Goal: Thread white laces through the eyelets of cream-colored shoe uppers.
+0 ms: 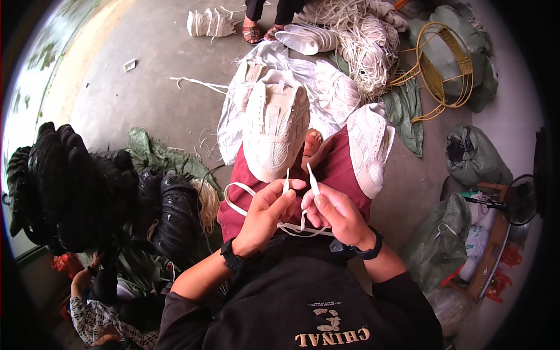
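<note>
My left hand point(269, 205) pinches one end of a white shoelace point(312, 177), its tip standing up past the thumb. The lace's other end sticks up from the closed fingers of my right hand point(339, 217). Both hands are close together above my lap, and the lace droops between them with a loop out to the left. Just beyond my left hand, a white sneaker point(275, 125) rests on my left leg, toe toward me; no lace shows through its eyelets. Another white sneaker point(368, 150) leans against my right knee.
Ahead lie a white plastic sheet point(230, 131), a heap of white laces point(370, 55) and stacked white shoe parts point(335, 90). A yellow metal-framed stool point(431, 70) lies among green sacks at right. Black shoes point(81, 181) pile up at left. Two other people are nearby.
</note>
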`<state>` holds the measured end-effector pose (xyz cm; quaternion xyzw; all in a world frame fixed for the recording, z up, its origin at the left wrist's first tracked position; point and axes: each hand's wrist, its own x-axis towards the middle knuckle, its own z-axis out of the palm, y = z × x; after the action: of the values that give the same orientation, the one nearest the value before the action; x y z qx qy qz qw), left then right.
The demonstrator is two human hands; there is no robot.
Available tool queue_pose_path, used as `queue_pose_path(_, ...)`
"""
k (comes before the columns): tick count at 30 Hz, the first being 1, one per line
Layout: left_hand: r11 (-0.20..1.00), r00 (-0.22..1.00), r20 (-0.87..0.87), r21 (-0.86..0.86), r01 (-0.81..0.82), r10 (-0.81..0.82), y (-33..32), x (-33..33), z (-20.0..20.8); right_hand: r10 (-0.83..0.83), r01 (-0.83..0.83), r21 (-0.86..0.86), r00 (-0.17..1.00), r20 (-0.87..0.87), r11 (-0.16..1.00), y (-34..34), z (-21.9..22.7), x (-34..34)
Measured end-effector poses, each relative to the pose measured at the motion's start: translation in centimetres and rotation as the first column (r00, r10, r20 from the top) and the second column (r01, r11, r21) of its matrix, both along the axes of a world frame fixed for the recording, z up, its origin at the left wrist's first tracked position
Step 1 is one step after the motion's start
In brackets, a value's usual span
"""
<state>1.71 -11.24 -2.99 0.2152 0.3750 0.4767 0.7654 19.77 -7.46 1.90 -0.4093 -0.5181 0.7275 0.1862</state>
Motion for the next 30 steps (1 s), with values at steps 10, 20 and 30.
queue_pose_path(10,0.999,0.951,0.309,-0.049,0.01,0.006,-0.2,-1.2,-0.6,0.102,-0.096,-0.086,0.992,0.071,0.992,-0.3,-0.7,-1.3)
queue_pose_path(20,0.991,0.991,0.03,-0.057,-0.125,0.127,-0.6,-1.4,-1.0,-0.153,0.071,0.326,0.961,0.231,0.943,-0.7,-1.9,-2.7)
queue_pose_path(30,0.982,0.957,0.217,-0.026,-0.189,0.19,-0.6,-2.3,-1.6,-0.215,0.212,0.062,0.976,0.039,0.975,-0.3,-2.0,-3.1)
